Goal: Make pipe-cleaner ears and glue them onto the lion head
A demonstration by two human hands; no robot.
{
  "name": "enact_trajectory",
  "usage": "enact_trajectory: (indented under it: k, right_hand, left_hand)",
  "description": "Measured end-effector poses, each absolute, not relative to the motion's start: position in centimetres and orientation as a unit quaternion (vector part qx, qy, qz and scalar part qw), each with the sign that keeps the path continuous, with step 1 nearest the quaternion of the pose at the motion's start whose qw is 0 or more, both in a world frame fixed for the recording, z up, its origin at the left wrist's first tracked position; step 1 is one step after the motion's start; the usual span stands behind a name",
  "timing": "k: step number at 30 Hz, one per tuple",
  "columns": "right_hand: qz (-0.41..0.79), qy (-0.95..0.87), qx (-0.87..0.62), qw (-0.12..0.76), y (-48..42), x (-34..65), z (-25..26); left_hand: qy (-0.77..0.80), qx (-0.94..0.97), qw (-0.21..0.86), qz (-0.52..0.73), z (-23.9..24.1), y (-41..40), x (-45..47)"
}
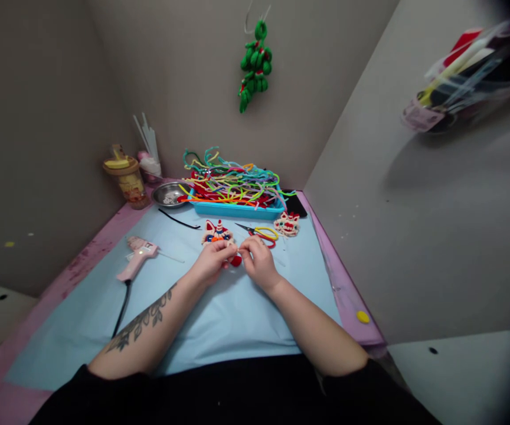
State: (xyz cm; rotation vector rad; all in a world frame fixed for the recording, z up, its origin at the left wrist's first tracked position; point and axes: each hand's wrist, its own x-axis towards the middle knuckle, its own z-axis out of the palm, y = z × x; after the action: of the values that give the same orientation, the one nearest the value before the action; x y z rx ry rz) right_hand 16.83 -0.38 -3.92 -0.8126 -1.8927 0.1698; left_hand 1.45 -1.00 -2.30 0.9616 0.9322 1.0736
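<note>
My left hand (213, 261) is closed in a pinch, thumb against fingers. A small red piece (236, 261) shows just under its fingertips. Close beside it, my right hand (260, 264) pinches too, the two sets of fingertips nearly meeting. What lies between them is too small to name. Right behind my left hand sits a lion-like face made of fuzzy stems (217, 231), in red, cream, blue and orange. Scissors (261, 232) with yellow and red handles lie behind my right hand. A second, cream and red face (287, 224) rests further right.
A blue tray (237, 210) heaped with coloured fuzzy stems stands at the back, with a metal bowl (170, 195) beside it. A pink glue gun (137, 260) lies left, its black cord running forward. A cup (127, 183) stands back left. Walls enclose the table.
</note>
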Motion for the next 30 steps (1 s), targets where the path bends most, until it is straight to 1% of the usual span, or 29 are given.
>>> enact_trajectory:
  k: [9,13,19,21,25,30]
  right_hand:
    - [-0.012,-0.808,-0.324,0.492,-0.36,16.93,-3.86]
    - [0.013,-0.802,-0.314,0.509,-0.21,17.10,-4.16]
    - [0.103,-0.768,-0.330,0.538,0.08,17.45,-4.53]
    - [0.114,-0.766,-0.335,0.537,0.07,17.43,-4.54]
    - [0.091,-0.777,-0.323,0.532,-0.12,17.23,-4.23]
    - [0.032,-0.798,-0.315,0.512,-0.30,17.04,-3.76]
  left_hand:
    - [0.393,0.377,0.716,0.436,-2.30,-0.90,1.33]
    - [0.394,0.379,0.712,0.442,-2.43,-0.70,1.17]
    - [0.424,0.396,0.656,0.483,-1.63,-0.85,1.08]
    - [0.426,0.407,0.648,0.484,-1.45,-0.97,1.13]
    - [0.421,0.422,0.648,0.474,-1.75,-1.05,1.29]
    - [0.412,0.419,0.664,0.462,-2.26,-1.03,1.48]
